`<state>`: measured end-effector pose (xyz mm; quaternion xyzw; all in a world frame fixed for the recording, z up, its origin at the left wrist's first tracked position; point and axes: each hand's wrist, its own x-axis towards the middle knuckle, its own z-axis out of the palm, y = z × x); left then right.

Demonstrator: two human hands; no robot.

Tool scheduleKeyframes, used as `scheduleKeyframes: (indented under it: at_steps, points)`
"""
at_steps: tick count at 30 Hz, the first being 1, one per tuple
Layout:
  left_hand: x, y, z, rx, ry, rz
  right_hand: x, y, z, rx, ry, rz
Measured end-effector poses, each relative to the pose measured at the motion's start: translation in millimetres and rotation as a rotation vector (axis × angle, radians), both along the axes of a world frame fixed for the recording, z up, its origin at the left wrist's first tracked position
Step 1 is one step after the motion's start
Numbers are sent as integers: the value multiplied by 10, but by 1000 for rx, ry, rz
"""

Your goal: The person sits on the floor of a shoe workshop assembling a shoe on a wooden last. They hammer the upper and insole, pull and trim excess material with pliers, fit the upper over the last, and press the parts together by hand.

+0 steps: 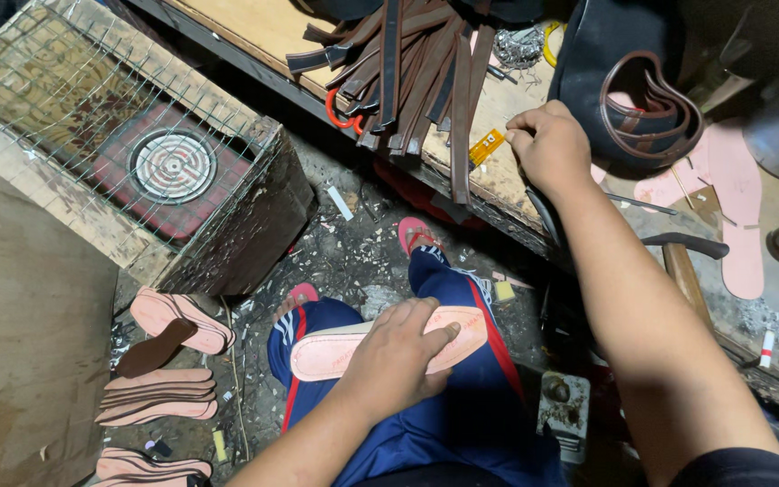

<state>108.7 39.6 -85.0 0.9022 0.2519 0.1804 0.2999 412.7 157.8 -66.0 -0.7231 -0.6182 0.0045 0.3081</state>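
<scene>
Head view: left hand (396, 356) presses flat pink foam insole (335, 353) onto lap, steadying it, fingers closed over it. Right hand (547, 144), 1 o'clock, pinches small yellow tool (486, 147) on wooden table (254, 32).

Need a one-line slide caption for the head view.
Left hand holds a flat pink shoe insole on the lap; right hand reaches a small yellow utility knife beside dark brown leather straps.
</scene>
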Motion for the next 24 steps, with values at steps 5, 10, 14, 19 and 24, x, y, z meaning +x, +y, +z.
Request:
scheduleKeyframes:
  at_steps: [5,10,14,19,24]
  points:
    - [2,-6,17,-4,22,-5,-42,36,-6,-100,-192,-71]
    - [-8,-12,35,-22,32,2,29,65,19,-90,-263,-29]
    - [-14,-7,37,-38,34,9,139,-23,25,-61,18,-73]
    - [-7,-7,39,-37,52,1,138,-79,61,-45,138,61]
    - [16,-15,40,-27,42,0,31,-14,40,-103,87,-56]
